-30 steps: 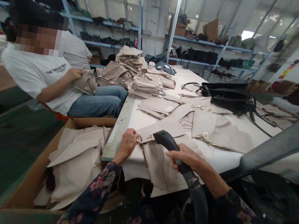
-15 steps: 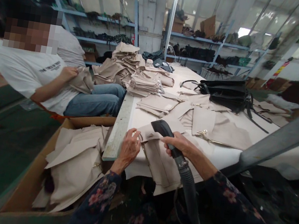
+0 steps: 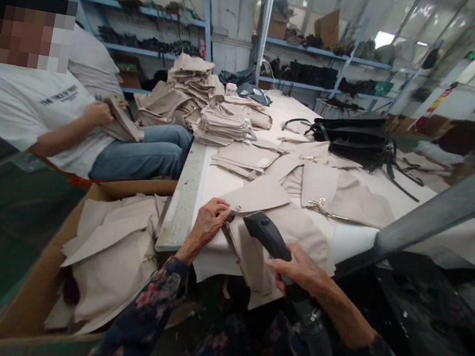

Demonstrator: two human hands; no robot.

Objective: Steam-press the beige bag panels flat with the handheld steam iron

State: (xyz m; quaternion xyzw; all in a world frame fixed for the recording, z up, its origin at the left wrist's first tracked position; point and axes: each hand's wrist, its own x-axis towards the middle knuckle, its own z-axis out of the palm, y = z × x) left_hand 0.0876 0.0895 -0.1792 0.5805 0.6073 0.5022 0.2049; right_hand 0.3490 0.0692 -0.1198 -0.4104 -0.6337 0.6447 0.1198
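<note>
My left hand (image 3: pixel 208 219) pinches the corner of a beige bag flap (image 3: pixel 257 196) and lifts it at the near edge of the white table (image 3: pixel 228 178). My right hand (image 3: pixel 299 268) is wrapped round the handle of a black hose nozzle (image 3: pixel 266 236), whose tip points under the lifted flap. The nozzle's ribbed hose (image 3: pixel 317 355) runs down towards my lap. Below the flap lies the beige bag body (image 3: pixel 296 230), partly hanging over the table edge.
A cardboard box (image 3: pixel 40 291) of beige pieces stands left of my knees. A person in a white shirt (image 3: pixel 26 106) sits at the left handling a beige piece. Stacks of beige pieces (image 3: pixel 223 127) and black bags (image 3: pixel 353 139) lie farther on the table. A grey metal beam (image 3: pixel 442 206) slants at right.
My right hand has pulled the nozzle down and back towards me, under the flap. My left hand has raised the flap's corner. The camera view has shifted right and slightly up.
</note>
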